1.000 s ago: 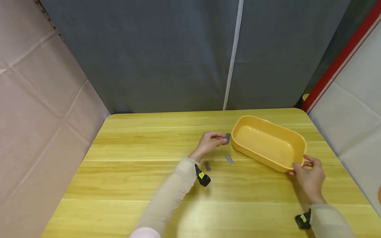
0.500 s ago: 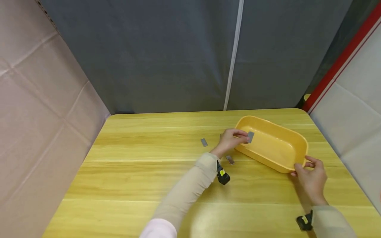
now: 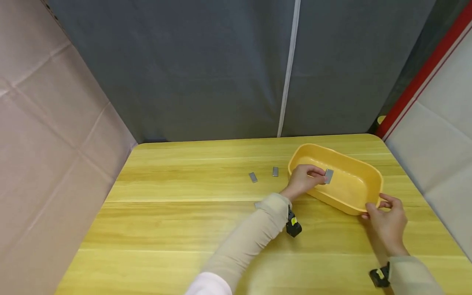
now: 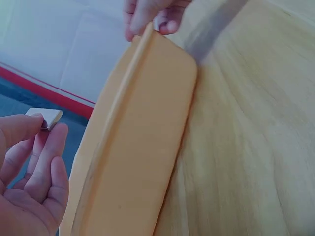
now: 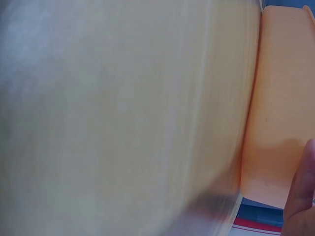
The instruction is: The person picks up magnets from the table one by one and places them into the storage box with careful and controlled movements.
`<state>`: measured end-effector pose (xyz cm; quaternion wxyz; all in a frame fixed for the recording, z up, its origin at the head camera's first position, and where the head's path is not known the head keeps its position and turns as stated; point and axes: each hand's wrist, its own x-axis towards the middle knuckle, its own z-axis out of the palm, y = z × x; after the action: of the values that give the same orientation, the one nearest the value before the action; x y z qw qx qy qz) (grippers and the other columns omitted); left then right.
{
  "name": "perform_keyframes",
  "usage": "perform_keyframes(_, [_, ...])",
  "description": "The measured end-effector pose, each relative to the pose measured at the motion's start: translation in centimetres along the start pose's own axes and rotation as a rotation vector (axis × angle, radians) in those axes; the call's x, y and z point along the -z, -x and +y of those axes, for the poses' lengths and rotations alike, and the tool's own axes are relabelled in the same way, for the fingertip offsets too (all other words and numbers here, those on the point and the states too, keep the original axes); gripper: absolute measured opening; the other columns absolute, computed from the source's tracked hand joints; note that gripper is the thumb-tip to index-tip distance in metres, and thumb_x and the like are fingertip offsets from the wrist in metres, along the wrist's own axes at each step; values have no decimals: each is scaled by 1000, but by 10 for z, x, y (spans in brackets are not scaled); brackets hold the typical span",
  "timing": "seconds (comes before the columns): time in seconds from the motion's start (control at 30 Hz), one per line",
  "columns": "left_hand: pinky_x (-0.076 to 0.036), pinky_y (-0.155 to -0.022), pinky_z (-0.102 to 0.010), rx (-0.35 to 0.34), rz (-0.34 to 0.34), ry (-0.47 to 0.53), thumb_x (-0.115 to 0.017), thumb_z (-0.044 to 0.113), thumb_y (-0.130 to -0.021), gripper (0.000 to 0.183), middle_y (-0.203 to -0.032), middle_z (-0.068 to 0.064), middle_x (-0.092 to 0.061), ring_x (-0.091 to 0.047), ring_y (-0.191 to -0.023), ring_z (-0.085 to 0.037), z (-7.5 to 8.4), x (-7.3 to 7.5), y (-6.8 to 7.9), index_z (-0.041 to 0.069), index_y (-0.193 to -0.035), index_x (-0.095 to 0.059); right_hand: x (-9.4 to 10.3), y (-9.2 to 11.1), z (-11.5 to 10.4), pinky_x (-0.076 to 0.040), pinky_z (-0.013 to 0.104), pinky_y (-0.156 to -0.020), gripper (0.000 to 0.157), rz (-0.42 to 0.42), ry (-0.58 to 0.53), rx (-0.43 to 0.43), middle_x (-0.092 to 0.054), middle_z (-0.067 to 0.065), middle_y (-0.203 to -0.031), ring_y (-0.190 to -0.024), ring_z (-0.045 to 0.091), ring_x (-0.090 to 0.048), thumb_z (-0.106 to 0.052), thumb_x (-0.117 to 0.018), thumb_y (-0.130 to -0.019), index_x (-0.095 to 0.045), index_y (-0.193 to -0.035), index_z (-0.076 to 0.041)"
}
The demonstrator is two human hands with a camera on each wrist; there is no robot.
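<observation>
My left hand (image 3: 304, 178) pinches a small flat grey rectangular piece (image 3: 329, 176) between thumb and fingers, over the inside of a yellow basin (image 3: 332, 198). In the left wrist view the piece (image 4: 45, 117) looks pale and thin, with a dark spot by the thumb, and is held up clear of the basin's rim. At the basin's near right corner my right hand (image 3: 388, 221) grips the rim, thumb on the near side. Only part of that hand (image 5: 301, 196) shows in the right wrist view, against the basin wall (image 5: 280, 108).
Two similar grey pieces (image 3: 253, 177) (image 3: 275, 171) lie on the wooden table (image 3: 166, 229) left of the basin. Another piece (image 3: 257, 204) is partly covered by my left sleeve (image 3: 254, 237). A grey curtain (image 3: 206, 73) hangs behind the table; pale walls flank it.
Carrying the grey piece, my left hand has moved right from beside the basin to over its inside. My right hand stays on the rim, and the basin has barely shifted.
</observation>
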<state>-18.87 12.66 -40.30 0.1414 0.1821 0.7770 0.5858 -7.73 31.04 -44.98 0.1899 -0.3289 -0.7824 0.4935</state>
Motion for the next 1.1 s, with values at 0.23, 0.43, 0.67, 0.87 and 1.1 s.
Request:
perform_keyframes(0.23, [-41,-49,-16,22,11,-97,-70,19,-76,6,-64,12,-58,-52,-58,0,8,-21,-4,14,-80,-68,4,0,1,-44,20,-38,46,12,19,-16,-39,3,-84,-39,-1,-51,-7,-54,-76,-41,-120,0])
perform_keyframes(0.43, [-41,-49,-15,40,-2,-150,-71,16,-74,5,-63,11,-58,-51,-56,1,13,-34,-8,14,-78,-69,2,3,0,-44,20,-38,44,13,-5,-17,-39,2,-84,-41,-2,-52,-6,-55,-77,-41,-118,-1])
perform_keyframes(0.67, [-39,-48,-11,38,7,-211,-70,15,-74,5,-61,12,-58,-48,-53,3,15,-46,-9,14,-78,-69,1,2,-1,-44,20,-37,47,19,16,-8,-39,4,-85,-41,-2,-50,-6,-55,-77,-40,-121,2])
perform_keyframes(0.87, [-37,-48,-9,7,-2,-289,-67,12,-75,4,-64,10,-60,-47,-52,5,14,-54,-11,14,-78,-69,-1,1,-1,-45,20,-39,47,13,18,-7,-39,5,-86,-41,-1,-50,-6,-55,-77,-40,-121,2])
perform_keyframes(1.1, [-34,-48,-6,-24,-64,-537,-66,16,-79,4,-66,13,-59,-44,-52,7,17,-63,-12,17,-82,-69,0,1,-1,-44,20,-38,45,31,19,-2,-40,3,-84,-41,-3,-50,-6,-55,-76,-42,-118,1])
